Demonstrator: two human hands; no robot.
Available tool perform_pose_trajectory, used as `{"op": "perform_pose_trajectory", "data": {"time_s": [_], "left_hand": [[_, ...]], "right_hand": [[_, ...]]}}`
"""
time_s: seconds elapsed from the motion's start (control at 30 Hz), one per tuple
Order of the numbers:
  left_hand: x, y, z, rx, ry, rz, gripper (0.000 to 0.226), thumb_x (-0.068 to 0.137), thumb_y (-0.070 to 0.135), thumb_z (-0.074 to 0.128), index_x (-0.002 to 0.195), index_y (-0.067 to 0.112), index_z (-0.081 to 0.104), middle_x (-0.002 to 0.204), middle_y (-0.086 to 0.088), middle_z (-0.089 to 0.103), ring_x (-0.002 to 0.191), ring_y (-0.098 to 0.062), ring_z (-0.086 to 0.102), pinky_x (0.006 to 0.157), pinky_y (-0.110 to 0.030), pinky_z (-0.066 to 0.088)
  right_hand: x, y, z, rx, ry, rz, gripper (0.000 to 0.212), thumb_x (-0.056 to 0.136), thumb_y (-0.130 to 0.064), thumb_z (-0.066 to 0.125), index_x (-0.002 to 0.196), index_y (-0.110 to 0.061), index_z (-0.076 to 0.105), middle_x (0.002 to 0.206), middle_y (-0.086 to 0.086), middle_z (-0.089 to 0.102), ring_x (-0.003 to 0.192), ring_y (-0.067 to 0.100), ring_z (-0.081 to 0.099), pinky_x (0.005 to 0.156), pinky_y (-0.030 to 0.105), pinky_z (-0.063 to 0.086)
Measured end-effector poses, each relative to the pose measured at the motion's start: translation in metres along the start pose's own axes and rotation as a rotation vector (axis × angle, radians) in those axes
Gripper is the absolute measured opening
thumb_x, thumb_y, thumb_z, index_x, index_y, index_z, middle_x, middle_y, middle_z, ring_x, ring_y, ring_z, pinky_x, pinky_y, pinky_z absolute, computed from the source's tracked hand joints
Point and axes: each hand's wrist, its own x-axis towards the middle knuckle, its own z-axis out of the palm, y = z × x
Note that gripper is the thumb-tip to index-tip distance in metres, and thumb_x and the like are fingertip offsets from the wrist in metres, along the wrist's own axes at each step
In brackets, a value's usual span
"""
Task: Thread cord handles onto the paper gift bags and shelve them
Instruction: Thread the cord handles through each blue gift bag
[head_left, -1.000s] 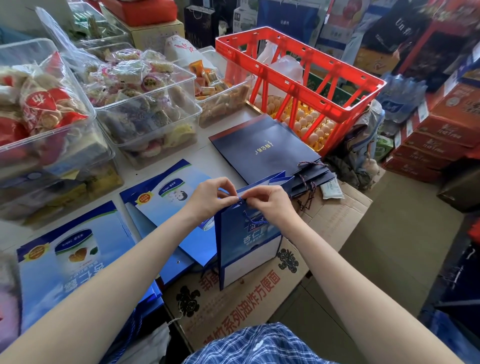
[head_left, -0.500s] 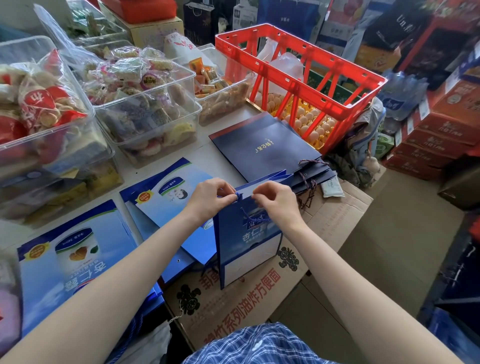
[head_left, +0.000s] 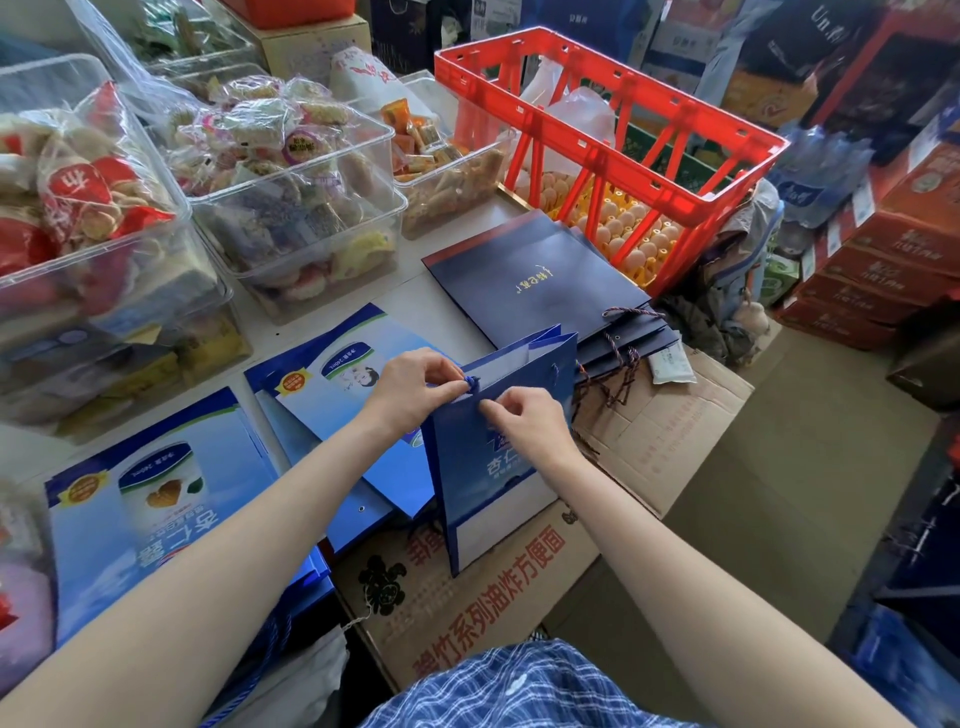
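The blue paper bag (head_left: 498, 467) stands open between both hands on a flattened cardboard box (head_left: 519, 582). The left hand (head_left: 415, 387) pinches a blue cord (head_left: 471, 383) at the bag's top edge; the right hand (head_left: 524, 421) pinches that edge just beside it.

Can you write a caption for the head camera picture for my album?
Two hands, left hand and right hand, pinch a blue cord at a standing blue gift bag's top edge.
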Motion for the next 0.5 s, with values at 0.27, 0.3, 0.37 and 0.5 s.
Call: {"op": "perform_pose_trajectory", "data": {"time_s": [0.27, 0.3, 0.37, 0.5], "left_hand": [[-0.001, -0.006, 0.004, 0.074, 0.032, -0.009, 0.011, 0.079, 0.011, 0.072, 0.083, 0.001, 0.071, 0.097, -0.009, 0.065, 0.079, -0.013, 0.061, 0.076, -0.015, 0.044], [0.000, -0.004, 0.004, 0.081, 0.030, -0.010, 0.011, 0.079, 0.012, 0.073, 0.083, 0.002, 0.072, 0.097, -0.008, 0.065, 0.079, -0.013, 0.060, 0.074, -0.013, 0.044], [0.002, -0.002, 0.002, 0.113, 0.002, -0.027, 0.013, 0.079, 0.016, 0.073, 0.084, 0.003, 0.073, 0.099, -0.006, 0.064, 0.082, -0.016, 0.061, 0.074, -0.015, 0.043], [0.008, 0.000, 0.000, 0.290, -0.145, -0.061, 0.020, 0.087, 0.023, 0.064, 0.096, 0.007, 0.073, 0.114, -0.003, 0.057, 0.102, -0.016, 0.056, 0.077, -0.016, 0.033]], "right_hand": [[-0.010, 0.008, -0.005, 0.295, -0.143, 0.041, 0.025, 0.093, -0.019, 0.056, 0.069, -0.011, 0.062, 0.099, 0.012, 0.069, 0.096, 0.024, 0.064, 0.081, 0.033, 0.051], [-0.011, 0.008, -0.007, 0.344, -0.151, 0.033, 0.027, 0.092, -0.016, 0.057, 0.065, -0.012, 0.060, 0.101, 0.011, 0.069, 0.096, 0.022, 0.064, 0.078, 0.029, 0.051], [-0.013, 0.008, -0.011, 0.452, -0.162, 0.034, 0.029, 0.092, -0.009, 0.056, 0.063, -0.010, 0.056, 0.105, 0.011, 0.069, 0.097, 0.020, 0.065, 0.071, 0.020, 0.048], [-0.012, 0.010, -0.015, 0.523, -0.143, 0.031, 0.030, 0.092, -0.007, 0.053, 0.063, -0.011, 0.049, 0.105, 0.013, 0.069, 0.098, 0.019, 0.067, 0.064, 0.014, 0.046]]}}
